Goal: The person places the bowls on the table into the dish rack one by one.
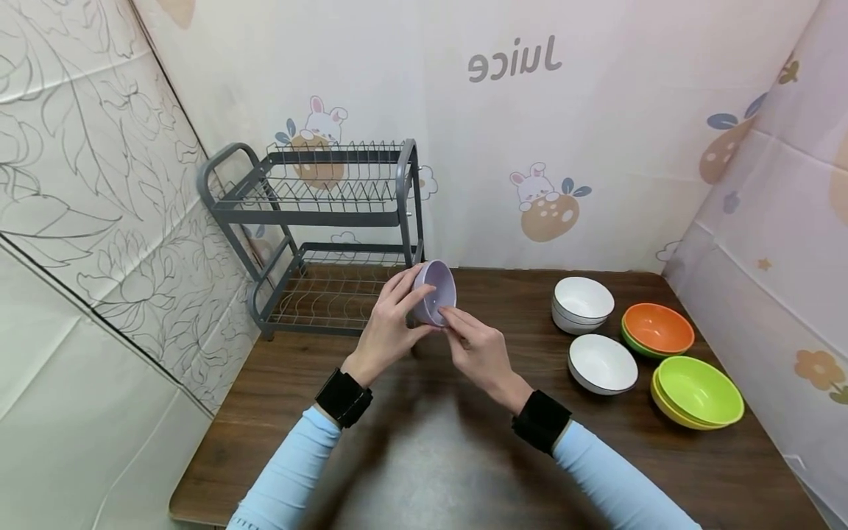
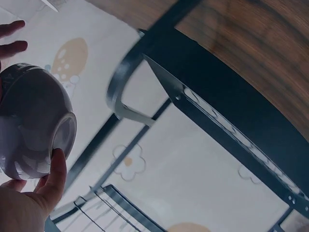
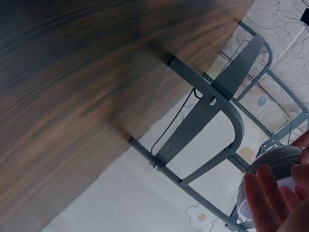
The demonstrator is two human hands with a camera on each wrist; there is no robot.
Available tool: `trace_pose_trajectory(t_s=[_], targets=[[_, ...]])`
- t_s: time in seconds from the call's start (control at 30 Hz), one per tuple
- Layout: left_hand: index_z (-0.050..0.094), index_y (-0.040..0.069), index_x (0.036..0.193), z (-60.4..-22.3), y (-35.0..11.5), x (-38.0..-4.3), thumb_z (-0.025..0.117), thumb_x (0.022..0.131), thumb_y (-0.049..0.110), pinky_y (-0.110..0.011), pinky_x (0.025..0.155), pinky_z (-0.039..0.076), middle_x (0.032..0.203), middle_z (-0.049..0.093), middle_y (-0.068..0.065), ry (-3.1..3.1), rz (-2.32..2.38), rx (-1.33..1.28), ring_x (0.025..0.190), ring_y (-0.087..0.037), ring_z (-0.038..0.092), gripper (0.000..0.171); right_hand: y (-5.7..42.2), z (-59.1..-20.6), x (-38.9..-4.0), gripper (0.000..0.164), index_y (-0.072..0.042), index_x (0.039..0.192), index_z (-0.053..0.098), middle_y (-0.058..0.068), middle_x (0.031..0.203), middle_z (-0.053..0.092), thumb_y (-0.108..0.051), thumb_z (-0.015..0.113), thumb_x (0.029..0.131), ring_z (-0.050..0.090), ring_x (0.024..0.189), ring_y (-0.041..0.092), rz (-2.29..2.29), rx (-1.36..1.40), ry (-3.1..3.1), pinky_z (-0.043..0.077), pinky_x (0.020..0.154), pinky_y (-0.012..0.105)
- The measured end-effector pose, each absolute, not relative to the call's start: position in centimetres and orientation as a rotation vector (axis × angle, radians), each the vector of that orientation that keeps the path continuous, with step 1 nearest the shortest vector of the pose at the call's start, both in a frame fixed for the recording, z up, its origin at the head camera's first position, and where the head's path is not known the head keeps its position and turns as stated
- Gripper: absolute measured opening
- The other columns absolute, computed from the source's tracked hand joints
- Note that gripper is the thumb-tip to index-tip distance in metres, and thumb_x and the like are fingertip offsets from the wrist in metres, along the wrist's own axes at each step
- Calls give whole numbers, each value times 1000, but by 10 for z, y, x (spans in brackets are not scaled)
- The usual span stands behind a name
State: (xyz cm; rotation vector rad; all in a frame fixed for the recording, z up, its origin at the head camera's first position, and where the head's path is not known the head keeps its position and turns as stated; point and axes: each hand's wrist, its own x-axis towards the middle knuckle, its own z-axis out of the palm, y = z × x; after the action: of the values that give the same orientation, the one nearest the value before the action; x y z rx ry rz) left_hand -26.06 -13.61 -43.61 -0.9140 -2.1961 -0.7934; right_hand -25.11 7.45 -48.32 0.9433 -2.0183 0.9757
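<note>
I find one lavender bowl point(image 1: 442, 281) in my two hands, raised above the bench point(image 1: 265, 449) at about mid-span between its left and right edges, toward the far edge. My left hand point(image 1: 387, 327) grips the bowl's left side, fingers wrapped about the wall; my right hand point(image 1: 481, 355) pinches the rim at its near right. Neither hand is spread wide or idle. The bowl being round, it has no long axis to record; its mouth is tilted over, facing rightward and partly toward me, with the foot turned to the left. The governing relation is bowl to grey rack point(image 1: 305, 218): the rack stands by the bench's far left corner, and the bowl hangs just beside its right-hand end, so my left hand is the nearer to it. No contact between bowl and rack is seen; the exact gap cannot be told. The other bowls point(image 1: 603, 362) lie well apart, toward the bench's right edge.
</note>
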Motion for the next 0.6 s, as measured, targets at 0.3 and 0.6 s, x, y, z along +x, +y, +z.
trace_pose_trajectory(t_s=[0.3,0.6], targets=[[68,9,130,-440,-168,-256,102,68,10,-50,109,49,161,45,-15,-2211,-688,-845,143,-37,43,70,59,-486,-256,40,2,132,71,13,133,71,3,78,93,73,78,15,988,939,-2022,58,60,29],[68,9,130,-449,-204,-257,103,65,7,-55,109,48,160,46,-15,-2257,-614,-759,142,-39,43,73,50,-489,-256,37,1,132,71,12,134,70,-2,76,95,70,75,14,1001,900,-2054,52,57,28]])
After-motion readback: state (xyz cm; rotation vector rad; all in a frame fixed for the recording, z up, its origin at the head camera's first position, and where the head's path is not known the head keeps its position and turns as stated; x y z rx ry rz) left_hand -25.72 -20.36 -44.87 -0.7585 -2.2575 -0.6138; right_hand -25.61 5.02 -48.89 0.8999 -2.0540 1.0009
